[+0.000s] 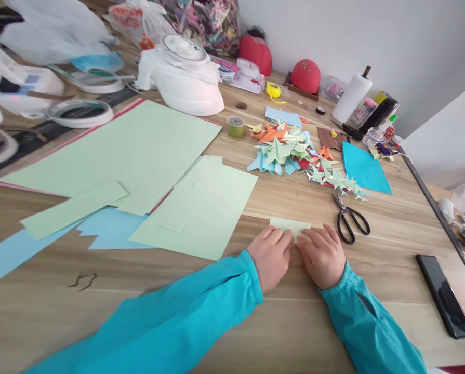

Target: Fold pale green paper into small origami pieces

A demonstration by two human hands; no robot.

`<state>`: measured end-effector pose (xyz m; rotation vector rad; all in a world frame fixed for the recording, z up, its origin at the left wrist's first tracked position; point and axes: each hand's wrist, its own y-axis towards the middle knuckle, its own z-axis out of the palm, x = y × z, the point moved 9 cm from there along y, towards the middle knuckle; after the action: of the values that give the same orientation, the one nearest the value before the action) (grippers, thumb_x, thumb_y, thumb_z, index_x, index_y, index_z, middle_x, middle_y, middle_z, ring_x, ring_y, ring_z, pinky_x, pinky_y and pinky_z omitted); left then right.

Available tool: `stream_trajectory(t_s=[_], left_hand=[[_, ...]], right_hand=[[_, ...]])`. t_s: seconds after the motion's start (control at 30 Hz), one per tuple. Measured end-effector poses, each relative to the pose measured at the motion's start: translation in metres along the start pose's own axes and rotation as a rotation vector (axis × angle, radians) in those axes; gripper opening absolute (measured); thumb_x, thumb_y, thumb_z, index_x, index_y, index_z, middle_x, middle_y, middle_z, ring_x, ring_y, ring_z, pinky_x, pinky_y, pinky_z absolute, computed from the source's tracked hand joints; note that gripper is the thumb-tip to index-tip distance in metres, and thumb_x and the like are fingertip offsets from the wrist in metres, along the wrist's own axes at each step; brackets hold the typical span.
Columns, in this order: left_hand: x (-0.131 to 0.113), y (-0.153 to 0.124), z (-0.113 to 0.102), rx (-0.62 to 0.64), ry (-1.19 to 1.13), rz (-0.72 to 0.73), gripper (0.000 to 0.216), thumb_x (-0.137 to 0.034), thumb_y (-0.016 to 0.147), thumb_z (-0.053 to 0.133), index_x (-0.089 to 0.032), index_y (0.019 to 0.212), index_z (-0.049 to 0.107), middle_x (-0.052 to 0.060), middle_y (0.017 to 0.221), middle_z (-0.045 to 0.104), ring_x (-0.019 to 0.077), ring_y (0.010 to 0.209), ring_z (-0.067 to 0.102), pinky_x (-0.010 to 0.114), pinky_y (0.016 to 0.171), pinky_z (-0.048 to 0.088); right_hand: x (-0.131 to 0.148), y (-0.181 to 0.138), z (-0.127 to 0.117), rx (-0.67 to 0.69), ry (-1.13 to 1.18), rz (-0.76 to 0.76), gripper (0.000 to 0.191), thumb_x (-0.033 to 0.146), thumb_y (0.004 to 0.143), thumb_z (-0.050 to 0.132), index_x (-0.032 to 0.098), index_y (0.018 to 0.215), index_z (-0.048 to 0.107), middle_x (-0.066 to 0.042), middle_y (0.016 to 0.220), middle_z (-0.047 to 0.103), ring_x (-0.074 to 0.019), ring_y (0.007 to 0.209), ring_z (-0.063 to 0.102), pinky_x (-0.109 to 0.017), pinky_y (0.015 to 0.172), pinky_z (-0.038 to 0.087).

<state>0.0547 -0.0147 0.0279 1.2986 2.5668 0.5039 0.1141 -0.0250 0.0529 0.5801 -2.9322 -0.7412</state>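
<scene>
A small pale green piece of paper (290, 223) lies on the table in front of me. My left hand (271, 254) has its fingers curled and closed on the paper's near left part. From the other side, my right hand (321, 253) is closed at its near right part, thumb and fingertips together. The two hands almost meet at the near edge, and the fingers hide that part of the paper. Black-handled scissors (349, 218) lie just beyond my right hand, blades pointing away. Left of my hands rests a larger green sheet (204, 213).
Folded paper stars (282, 148) are heaped in several colours beyond my hands. Green sheets (131, 145) and blue paper strips (25, 252) spread to the left. A phone (444, 296) lies at the right, a thread spool (236, 127) mid-table, and a turquoise square (364, 166) near the right edge.
</scene>
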Motion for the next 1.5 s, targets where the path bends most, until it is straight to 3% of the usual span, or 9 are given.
stream_trajectory(t_s=[0.33, 0.47, 0.7, 0.9, 1.1, 1.17, 1.27, 1.37, 1.5], left_hand=[[0.0, 0.001, 0.007, 0.038, -0.013, -0.028, 0.026, -0.022, 0.089, 0.042, -0.012, 0.098, 0.064, 0.011, 0.103, 0.062, 0.0202, 0.086, 0.053, 0.039, 0.082, 0.037], [-0.003, -0.001, 0.008, 0.07, 0.005, -0.021, 0.032, -0.027, 0.089, 0.041, -0.009, 0.105, 0.063, 0.013, 0.11, 0.061, 0.0218, 0.095, 0.054, 0.039, 0.093, 0.035], [-0.012, -0.012, 0.019, 0.204, 0.172, -0.03, 0.035, -0.028, 0.082, 0.05, -0.005, 0.104, 0.066, 0.02, 0.125, 0.053, 0.0308, 0.117, 0.046, 0.045, 0.106, 0.024], [-0.002, -0.021, 0.012, 0.311, 0.28, -0.14, 0.035, -0.026, 0.08, 0.048, -0.006, 0.099, 0.07, 0.021, 0.12, 0.057, 0.0346, 0.114, 0.05, 0.05, 0.104, 0.024], [0.007, -0.017, -0.006, 0.148, 0.352, -0.211, 0.028, -0.023, 0.079, 0.051, -0.005, 0.084, 0.073, 0.021, 0.102, 0.066, 0.0343, 0.102, 0.056, 0.05, 0.096, 0.032], [0.011, -0.011, -0.022, 0.0, 0.343, -0.21, 0.027, -0.021, 0.08, 0.052, -0.004, 0.074, 0.072, 0.021, 0.087, 0.067, 0.0308, 0.089, 0.059, 0.046, 0.086, 0.041], [0.009, -0.001, -0.036, -0.191, 0.203, -0.049, 0.027, -0.017, 0.079, 0.051, -0.013, 0.054, 0.061, 0.008, 0.054, 0.056, 0.0208, 0.06, 0.053, 0.036, 0.061, 0.043], [0.005, 0.004, -0.024, -0.202, 0.111, 0.116, 0.021, -0.012, 0.078, 0.05, -0.014, 0.059, 0.057, 0.007, 0.061, 0.054, 0.0193, 0.065, 0.051, 0.035, 0.066, 0.043], [0.007, 0.004, -0.003, -0.189, 0.089, 0.154, 0.019, -0.011, 0.081, 0.046, -0.013, 0.066, 0.057, 0.006, 0.064, 0.053, 0.0194, 0.067, 0.048, 0.035, 0.065, 0.041]], right_hand=[[0.013, 0.005, -0.002, 0.048, 0.032, -0.063, 0.017, 0.019, 0.083, 0.049, 0.019, 0.079, 0.066, -0.006, 0.088, 0.068, -0.0184, 0.082, 0.057, -0.037, 0.086, 0.04], [0.014, 0.006, -0.003, 0.048, 0.032, -0.069, 0.016, 0.016, 0.082, 0.05, 0.018, 0.077, 0.066, -0.006, 0.086, 0.068, -0.0179, 0.077, 0.057, -0.035, 0.079, 0.043], [0.013, 0.007, -0.004, 0.037, 0.051, -0.06, 0.019, 0.012, 0.08, 0.05, 0.018, 0.07, 0.065, -0.005, 0.084, 0.069, -0.0168, 0.076, 0.058, -0.03, 0.069, 0.044], [0.012, 0.006, -0.003, 0.036, 0.045, -0.058, 0.016, 0.013, 0.079, 0.052, 0.017, 0.07, 0.065, -0.005, 0.085, 0.069, -0.0172, 0.076, 0.058, -0.03, 0.067, 0.044], [0.011, 0.005, -0.001, 0.031, 0.058, -0.042, 0.017, 0.014, 0.079, 0.053, 0.018, 0.069, 0.065, -0.005, 0.084, 0.069, -0.0175, 0.076, 0.057, -0.03, 0.064, 0.043], [0.01, 0.004, -0.001, 0.03, 0.076, -0.031, 0.017, 0.014, 0.079, 0.052, 0.018, 0.069, 0.066, -0.005, 0.085, 0.068, -0.0176, 0.077, 0.057, -0.029, 0.065, 0.044], [0.006, 0.003, 0.0, 0.023, 0.121, 0.001, 0.018, 0.014, 0.079, 0.052, 0.018, 0.07, 0.067, -0.006, 0.086, 0.068, -0.0181, 0.079, 0.056, -0.029, 0.068, 0.046], [0.003, 0.002, 0.001, 0.006, 0.17, 0.022, 0.017, 0.014, 0.079, 0.053, 0.018, 0.071, 0.067, -0.006, 0.086, 0.068, -0.0189, 0.08, 0.056, -0.03, 0.07, 0.046], [-0.001, 0.001, 0.004, -0.012, 0.225, 0.019, 0.014, 0.015, 0.079, 0.054, 0.017, 0.08, 0.067, -0.006, 0.084, 0.067, -0.019, 0.079, 0.055, -0.03, 0.071, 0.046]])
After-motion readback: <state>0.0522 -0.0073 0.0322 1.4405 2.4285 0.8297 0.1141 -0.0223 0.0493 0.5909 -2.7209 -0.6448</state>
